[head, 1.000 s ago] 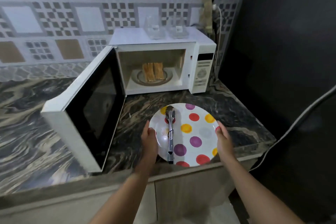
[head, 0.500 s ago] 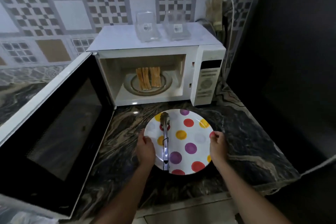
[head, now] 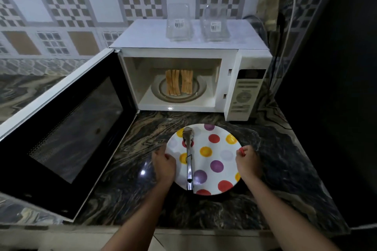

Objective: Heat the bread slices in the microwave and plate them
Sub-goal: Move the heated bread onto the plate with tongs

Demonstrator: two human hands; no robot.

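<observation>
The fingers of the left hand (head: 164, 166) are curled on the left edge of the plate (head: 218, 147). The fingers of the right hand (head: 247, 162) are curled on its right edge. Both hands hold the plate, one on each side.

A moment ago the plate hung over the near edge of the counter (head: 130, 169). Now it is farther in, on the dark counter and close to the front of the microwave (head: 193, 32). I think the plate is being set down, ready for the bread.

The plate is white with red, yellow and purple dots. Metal tongs (head: 189, 161) lie on it, pointing away from the person.

The bread slices (head: 179, 84) are not on the plate yet. They stand on edge in two small bunches on the round tray inside the microwave. They look golden brown. The microwave door (head: 61, 124) is wide open on the left.
</observation>
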